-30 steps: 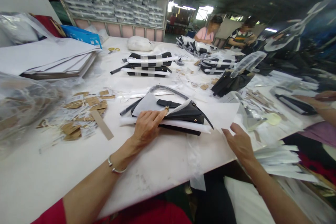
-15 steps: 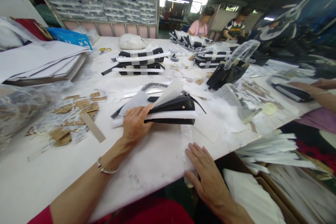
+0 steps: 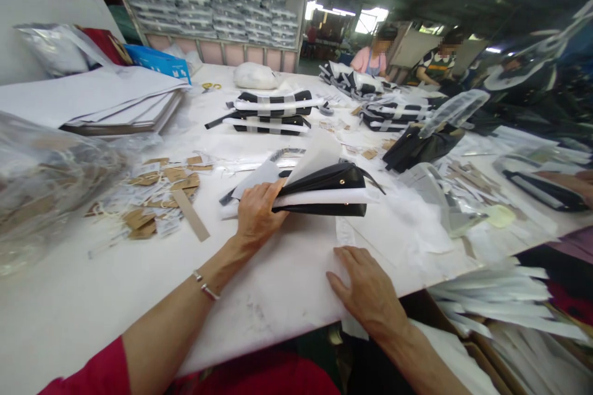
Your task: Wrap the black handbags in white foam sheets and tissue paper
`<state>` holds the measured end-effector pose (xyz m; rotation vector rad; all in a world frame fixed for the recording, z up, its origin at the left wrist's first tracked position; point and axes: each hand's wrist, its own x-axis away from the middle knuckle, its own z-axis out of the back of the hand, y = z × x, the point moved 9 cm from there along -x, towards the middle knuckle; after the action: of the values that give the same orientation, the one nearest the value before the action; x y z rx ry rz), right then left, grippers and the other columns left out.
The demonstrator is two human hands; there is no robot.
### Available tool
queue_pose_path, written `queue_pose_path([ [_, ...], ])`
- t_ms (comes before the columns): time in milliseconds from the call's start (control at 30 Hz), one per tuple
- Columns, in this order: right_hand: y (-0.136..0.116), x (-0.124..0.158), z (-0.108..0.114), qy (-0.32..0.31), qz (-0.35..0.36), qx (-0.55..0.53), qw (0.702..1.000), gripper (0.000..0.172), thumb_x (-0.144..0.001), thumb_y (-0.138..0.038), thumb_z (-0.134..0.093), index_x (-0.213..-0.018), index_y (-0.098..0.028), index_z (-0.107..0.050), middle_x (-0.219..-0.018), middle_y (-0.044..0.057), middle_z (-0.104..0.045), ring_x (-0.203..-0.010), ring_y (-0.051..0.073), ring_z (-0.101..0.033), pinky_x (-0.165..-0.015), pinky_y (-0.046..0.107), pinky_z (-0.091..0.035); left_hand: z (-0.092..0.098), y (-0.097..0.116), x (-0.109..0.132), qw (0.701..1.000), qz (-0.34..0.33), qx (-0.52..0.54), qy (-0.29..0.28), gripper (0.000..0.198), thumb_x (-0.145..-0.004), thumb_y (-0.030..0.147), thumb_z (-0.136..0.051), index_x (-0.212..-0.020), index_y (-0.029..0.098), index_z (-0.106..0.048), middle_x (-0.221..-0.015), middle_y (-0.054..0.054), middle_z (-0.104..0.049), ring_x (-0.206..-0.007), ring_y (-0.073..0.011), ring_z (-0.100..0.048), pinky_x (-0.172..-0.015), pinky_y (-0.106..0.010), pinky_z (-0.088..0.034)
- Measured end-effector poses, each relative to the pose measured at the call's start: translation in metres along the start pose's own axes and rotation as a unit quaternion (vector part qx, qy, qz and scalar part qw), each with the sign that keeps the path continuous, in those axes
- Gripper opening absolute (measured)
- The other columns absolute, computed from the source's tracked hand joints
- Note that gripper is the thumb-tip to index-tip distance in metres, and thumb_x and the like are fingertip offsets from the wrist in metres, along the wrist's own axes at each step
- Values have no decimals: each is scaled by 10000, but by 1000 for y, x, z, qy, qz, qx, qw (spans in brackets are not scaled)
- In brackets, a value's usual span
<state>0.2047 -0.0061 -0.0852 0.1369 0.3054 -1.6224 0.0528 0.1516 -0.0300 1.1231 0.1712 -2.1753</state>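
A black handbag (image 3: pixel 324 180) lies on its side on the white table, with a white padding strip (image 3: pixel 333 197) along it and a white sheet (image 3: pixel 315 163) sticking up at its back. My left hand (image 3: pixel 260 210) is closed round the bag's left end, its thumb hidden from me. From beneath the bag a pale translucent strip (image 3: pixel 344 231) runs toward me and over the table's front edge. Over this strip lies my right hand (image 3: pixel 365 284), fingers stretched out and slightly bent, thumb apart, touching it just in front of the bag.
Brown tags (image 3: pixel 173 188) lie scattered left of the bag, near a clear plastic bag (image 3: pixel 46 185). Behind are stacked wrapped handbags (image 3: pixel 273 112) and cardboard sheets (image 3: pixel 106 95). A standing black bag (image 3: pixel 421 145) and a co-worker's hand (image 3: pixel 572 182) are at right. A box of white strips (image 3: pixel 491 296) stands below the edge.
The view has turned left, so everything sits further right. My right hand's spread fingers have come closer together, a little nearer the handbag. My left hand keeps its hold on the handbag.
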Motion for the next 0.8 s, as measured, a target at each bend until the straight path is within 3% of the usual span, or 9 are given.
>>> queue_pose_path([
  [67, 15, -1, -1, -19, -21, 53, 998, 129, -843, -194, -573, -944, -229, -644, -916, 72, -685, -888, 259, -627, -782, 374, -519, -1, -1, 0, 1000, 5, -2, -3, 488, -813, 277, -657, -1280, 196, -540, -993, -82, -701, -875, -274, -642, -749, -378, -436],
  [167, 35, -7, -6, -52, -55, 91, 993, 158, -860, -121, -514, -814, -228, -621, -809, 43, -654, -798, 213, -624, -689, 302, -467, -2, -3, 1, 1000, 14, -1, -10, 489, -819, 285, -653, -1288, 204, -542, -997, -80, -702, -875, -274, -637, -752, -377, -428],
  [267, 55, -16, -10, -81, -117, 46, 989, 176, -861, -120, -504, -811, -220, -639, -800, 33, -671, -735, 185, -637, -638, 276, -434, -3, -3, 1, 1000, 17, 2, -17, 491, -819, 277, -653, -1294, 207, -546, -982, -75, -699, -871, -274, -632, -752, -379, -421],
  [367, 67, -21, -11, -113, -175, -44, 977, 133, -864, -230, -550, -803, -219, -668, -790, 30, -694, -724, 186, -658, -674, 285, -457, -3, -1, 1, 1000, 13, 4, -25, 495, -815, 269, -653, -1296, 205, -552, -967, -66, -693, -864, -269, -628, -751, -379, -415],
  [467, 60, -25, -7, -133, -177, -16, 975, 172, -832, -347, -614, -851, -194, -691, -854, 74, -702, -767, 227, -668, -690, 317, -471, -3, 0, 1, 1000, 11, 0, -29, 513, -802, 249, -651, -1303, 204, -550, -971, -64, -692, -868, -265, -624, -750, -374, -404],
  [633, 35, -35, -7, -151, -126, 76, 978, 180, -847, -120, -510, -828, -166, -682, -869, 107, -694, -806, 234, -664, -644, 295, -434, -2, 1, 0, 1000, 7, -1, -30, 514, -788, 212, -636, -1296, 192, -557, -955, -67, -689, -859, -263, -619, -740, -369, -396],
  [800, 41, -39, -9, -146, -114, 65, 981, 207, -852, -73, -480, -804, -150, -666, -839, 112, -686, -761, 216, -652, -636, 289, -410, -2, 1, 1, 1000, 6, 7, -29, 538, -767, 174, -630, -1300, 191, -558, -946, -59, -685, -851, -254, -613, -749, -368, -392],
])
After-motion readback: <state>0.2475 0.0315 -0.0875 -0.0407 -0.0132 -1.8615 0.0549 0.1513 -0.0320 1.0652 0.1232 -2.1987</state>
